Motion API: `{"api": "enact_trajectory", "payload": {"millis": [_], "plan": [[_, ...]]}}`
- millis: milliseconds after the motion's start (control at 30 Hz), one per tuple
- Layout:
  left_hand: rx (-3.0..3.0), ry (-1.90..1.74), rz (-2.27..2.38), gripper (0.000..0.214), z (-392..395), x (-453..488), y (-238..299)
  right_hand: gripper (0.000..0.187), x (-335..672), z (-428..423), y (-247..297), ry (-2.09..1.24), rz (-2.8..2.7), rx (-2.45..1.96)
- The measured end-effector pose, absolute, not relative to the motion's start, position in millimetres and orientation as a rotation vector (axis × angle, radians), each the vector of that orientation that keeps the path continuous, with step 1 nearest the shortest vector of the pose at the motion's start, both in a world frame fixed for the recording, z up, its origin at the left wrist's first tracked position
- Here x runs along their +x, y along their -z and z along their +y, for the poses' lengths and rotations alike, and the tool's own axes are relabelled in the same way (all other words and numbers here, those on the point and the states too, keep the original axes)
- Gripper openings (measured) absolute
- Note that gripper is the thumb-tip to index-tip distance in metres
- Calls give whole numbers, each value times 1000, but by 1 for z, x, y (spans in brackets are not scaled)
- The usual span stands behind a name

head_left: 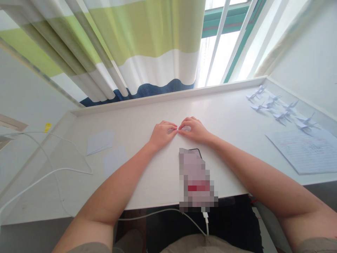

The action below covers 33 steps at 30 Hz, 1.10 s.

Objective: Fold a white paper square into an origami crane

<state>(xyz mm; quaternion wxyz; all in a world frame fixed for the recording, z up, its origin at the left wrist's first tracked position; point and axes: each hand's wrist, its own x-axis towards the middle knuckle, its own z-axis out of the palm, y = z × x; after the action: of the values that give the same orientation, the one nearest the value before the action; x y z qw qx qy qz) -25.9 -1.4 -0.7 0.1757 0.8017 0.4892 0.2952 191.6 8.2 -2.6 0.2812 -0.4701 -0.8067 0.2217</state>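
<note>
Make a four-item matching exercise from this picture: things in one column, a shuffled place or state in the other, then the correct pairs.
Things
1) folded white paper cranes
2) black-edged rectangular phone
3) loose, flat white paper sheets
4) bare left hand and bare right hand

Places or states
A) connected to a white cable
B) almost meeting each other
C) grouped at the far right of the white tabletop
D) on the tabletop's left side

Pairs: 1-C, 2-A, 3-D, 4-B
</note>
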Motion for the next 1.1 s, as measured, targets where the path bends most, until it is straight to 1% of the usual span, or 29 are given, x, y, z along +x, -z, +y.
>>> {"api": "enact_trajectory", "payload": {"millis": [133, 167, 333, 433, 500, 600, 700, 833, 1100], "plan": [[2275, -805, 1408, 28, 0, -30, 3, 17, 194, 10, 6, -595, -2164, -1236], [2280, -792, 1413, 29, 0, -30, 3, 18, 194, 11, 7, -602, -2158, -1230], [2290, -764, 1396, 17, 1, -31, 5, 18, 194, 13, 9, -630, -2107, -1245], [2250, -799, 1416, 23, 1, -31, 5, 14, 195, 13, 8, -649, -2096, -1246], [2231, -810, 1425, 23, 1, -31, 6, 12, 196, 12, 6, -702, -2072, -1225], [2234, -817, 1398, 12, 2, -32, 8, 12, 197, 9, 0, -803, -2023, -1212], [2249, -858, 1322, 6, 2, -32, 9, 14, 196, 7, -4, -867, -1979, -1246], [2280, -883, 1223, 5, 1, -33, 9, 17, 193, 5, -8, -849, -2016, -1254], [2286, -804, 1264, 8, 0, -32, 6, 16, 191, 4, -11, -844, -2027, -1308]]}}
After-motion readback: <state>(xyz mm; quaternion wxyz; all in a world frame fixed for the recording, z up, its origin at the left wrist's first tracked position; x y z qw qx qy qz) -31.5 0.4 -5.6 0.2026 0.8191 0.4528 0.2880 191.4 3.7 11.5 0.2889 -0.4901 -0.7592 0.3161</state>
